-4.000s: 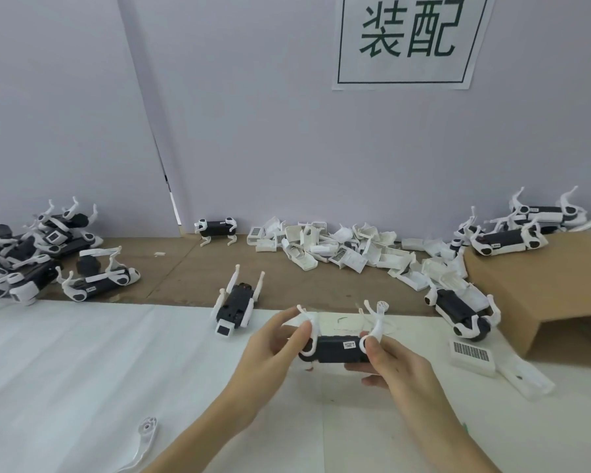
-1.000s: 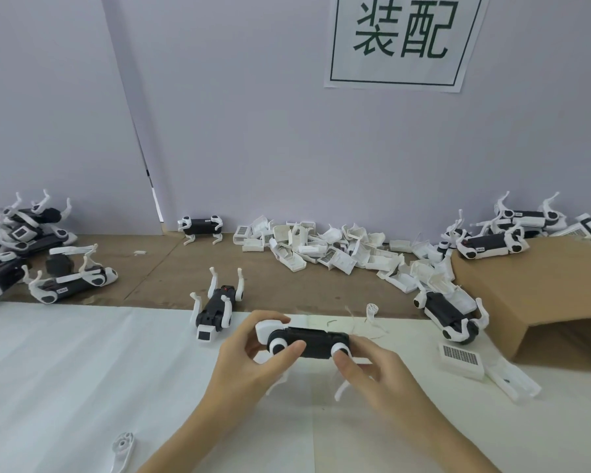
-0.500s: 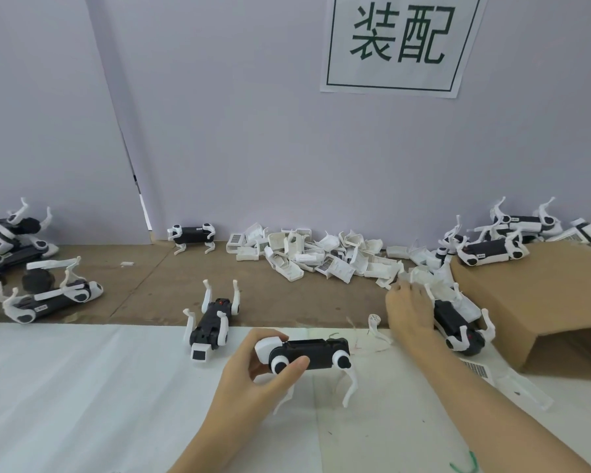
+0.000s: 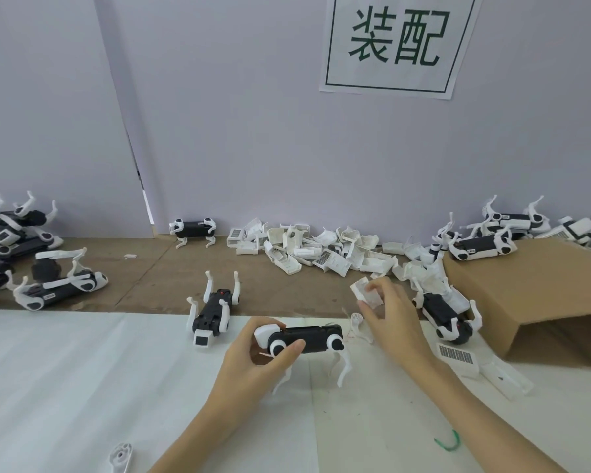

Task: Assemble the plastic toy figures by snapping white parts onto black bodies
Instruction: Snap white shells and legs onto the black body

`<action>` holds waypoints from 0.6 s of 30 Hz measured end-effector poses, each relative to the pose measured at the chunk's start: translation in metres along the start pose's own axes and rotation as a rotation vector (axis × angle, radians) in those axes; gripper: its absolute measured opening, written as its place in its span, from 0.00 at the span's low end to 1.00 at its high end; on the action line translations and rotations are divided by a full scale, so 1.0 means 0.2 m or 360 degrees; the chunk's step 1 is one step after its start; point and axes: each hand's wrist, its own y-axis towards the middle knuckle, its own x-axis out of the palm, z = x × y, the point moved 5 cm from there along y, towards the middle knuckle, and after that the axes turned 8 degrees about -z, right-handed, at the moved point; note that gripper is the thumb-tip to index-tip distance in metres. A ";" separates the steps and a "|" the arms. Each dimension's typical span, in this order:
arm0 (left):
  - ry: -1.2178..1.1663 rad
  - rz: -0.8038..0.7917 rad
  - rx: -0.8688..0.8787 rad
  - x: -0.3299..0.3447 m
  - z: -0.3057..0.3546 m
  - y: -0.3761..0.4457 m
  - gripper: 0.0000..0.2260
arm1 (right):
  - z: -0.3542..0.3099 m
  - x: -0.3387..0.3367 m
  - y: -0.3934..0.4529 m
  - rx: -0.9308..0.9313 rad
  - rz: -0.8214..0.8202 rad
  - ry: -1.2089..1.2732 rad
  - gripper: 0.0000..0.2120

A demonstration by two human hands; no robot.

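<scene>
White sheet [image 4: 65, 387] over brown bench [image 4: 144, 285] (parts strewn), lilac wall [image 4: 236, 114], posted sign [image 4: 394, 42]

Parts pile [image 4: 325, 249] behind figure [image 4: 301, 339]; box [image 4: 539, 295] seemingly right.

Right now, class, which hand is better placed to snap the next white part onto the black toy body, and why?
The right hand: it already pinches a white part above the toy. The left hand grips the toy's front end, steadying it.

Head camera, close, facing forward-down over table [image 4: 82, 387].
</scene>
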 end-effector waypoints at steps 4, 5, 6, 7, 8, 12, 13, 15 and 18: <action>0.0067 0.0008 0.0021 0.00 0.01 -0.01 0.21 | -0.02 -0.02 -0.22 0.0192 0.0017 0.0650 0.20; 0.0084 -0.0002 0.0026 0.00 0.01 -0.01 0.22 | -0.02 -0.01 -0.26 0.0245 0.0009 0.0770 0.18; 0.0097 -0.0008 0.0026 0.01 0.02 -0.01 0.22 | -0.01 -0.01 -0.30 0.0283 -0.0016 0.0867 0.17; 0.0108 -0.0015 0.0024 0.01 0.01 -0.02 0.22 | -0.02 -0.01 -0.33 0.0309 -0.0053 0.0959 0.17; 0.0118 -0.0026 0.0030 0.01 0.02 -0.01 0.22 | -0.03 -0.01 -0.35 0.0318 -0.0087 0.1055 0.17; 0.0182 -0.0060 0.0053 0.01 0.01 -0.02 0.26 | -0.09 -0.02 -0.38 0.0288 -0.0067 0.1368 0.16; 0.0194 -0.0063 0.0058 0.01 0.01 -0.02 0.27 | -0.10 -0.02 -0.39 0.0294 -0.0046 0.1405 0.16; 0.0203 -0.0061 0.0066 0.01 0.01 -0.02 0.28 | -0.11 -0.01 -0.40 0.0314 -0.0028 0.1499 0.16; 0.0192 -0.0068 0.0091 0.01 0.01 -0.02 0.27 | -0.15 -0.01 -0.41 0.0206 -0.0059 0.1512 0.15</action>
